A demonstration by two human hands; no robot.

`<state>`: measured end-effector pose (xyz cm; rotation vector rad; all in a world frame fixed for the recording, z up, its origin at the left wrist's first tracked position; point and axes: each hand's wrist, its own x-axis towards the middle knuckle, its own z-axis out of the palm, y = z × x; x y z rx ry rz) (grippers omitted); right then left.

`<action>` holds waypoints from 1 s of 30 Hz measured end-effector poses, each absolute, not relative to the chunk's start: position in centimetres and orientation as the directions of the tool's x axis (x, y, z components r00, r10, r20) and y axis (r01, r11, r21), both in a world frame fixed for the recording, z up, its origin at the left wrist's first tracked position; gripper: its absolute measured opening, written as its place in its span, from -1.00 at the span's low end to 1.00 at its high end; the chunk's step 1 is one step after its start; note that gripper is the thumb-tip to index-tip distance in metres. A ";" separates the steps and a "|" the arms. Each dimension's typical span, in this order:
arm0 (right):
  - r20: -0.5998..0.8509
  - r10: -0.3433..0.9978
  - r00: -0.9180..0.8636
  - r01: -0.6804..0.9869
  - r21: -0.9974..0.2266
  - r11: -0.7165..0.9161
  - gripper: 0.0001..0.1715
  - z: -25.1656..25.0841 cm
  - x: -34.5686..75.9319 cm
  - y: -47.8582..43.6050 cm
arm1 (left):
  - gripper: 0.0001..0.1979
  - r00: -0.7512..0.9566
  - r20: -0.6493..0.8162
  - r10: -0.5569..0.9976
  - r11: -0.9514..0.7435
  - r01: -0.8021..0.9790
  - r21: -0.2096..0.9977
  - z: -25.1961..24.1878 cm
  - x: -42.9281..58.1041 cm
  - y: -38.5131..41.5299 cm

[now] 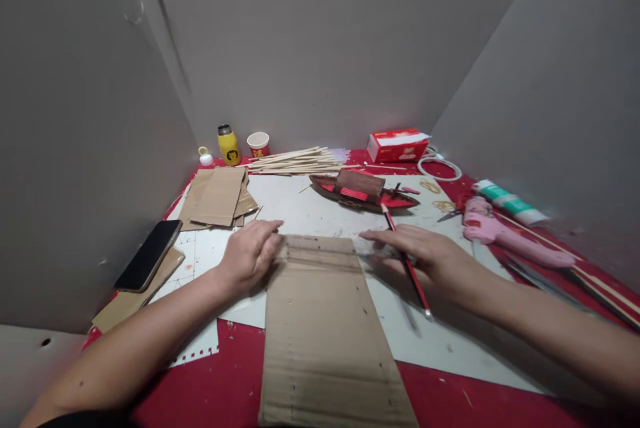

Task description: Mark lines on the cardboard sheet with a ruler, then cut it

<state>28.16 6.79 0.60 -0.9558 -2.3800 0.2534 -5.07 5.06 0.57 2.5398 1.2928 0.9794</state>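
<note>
A long piece of brown cardboard (330, 335) lies lengthwise in front of me, with small dark marks along its edges. Across its far end runs a thin see-through ruler (325, 251). My left hand (251, 251) is closed at the ruler's left end, beside the cardboard's far left corner. At the other end, my right hand (425, 255) holds a red and black pencil (411, 276) between its fingers, the tip pointing away from me. That hand's fingers also reach the ruler's right end. Just beyond stands a brown model boat (363, 188) with red deck parts.
Cardboard pieces (217, 198) and a phone (150, 255) lie left. At the back are a yellow bottle (229, 147), a paper cup (259, 144), wooden sticks (295, 161) and a red tissue box (399, 145). A pink glue gun (510, 235) and a green-white tube (510, 201) lie right.
</note>
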 end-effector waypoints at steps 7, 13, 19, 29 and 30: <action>0.432 0.702 -0.567 0.643 -0.301 0.704 -0.61 0.4 28.0 7.0 | -0.48 0.273 0.287 0.918 -0.396 0.641 0.657 0.4 -4.8 6.0; 0.423 0.652 -0.629 0.623 -0.227 0.748 -0.66 -0.1 27.1 7.4 | -0.48 0.250 0.181 0.951 -0.296 0.572 0.765 0.5 -4.7 6.1; 0.442 0.611 -0.657 0.618 -0.148 0.772 -0.64 -0.5 27.3 7.8 | -0.56 0.219 0.088 0.972 -0.180 0.446 0.877 0.7 -4.4 6.3; 0.491 0.652 -0.578 0.619 -0.257 0.742 -0.67 -1.0 28.0 7.9 | -0.38 0.151 -0.150 0.977 0.150 0.011 0.989 1.0 -4.5 6.8; 0.495 0.666 -0.558 0.618 -0.288 0.732 -0.67 -1.0 28.1 7.8 | -0.33 0.159 -0.181 0.971 0.186 -0.017 0.982 1.0 -4.4 6.6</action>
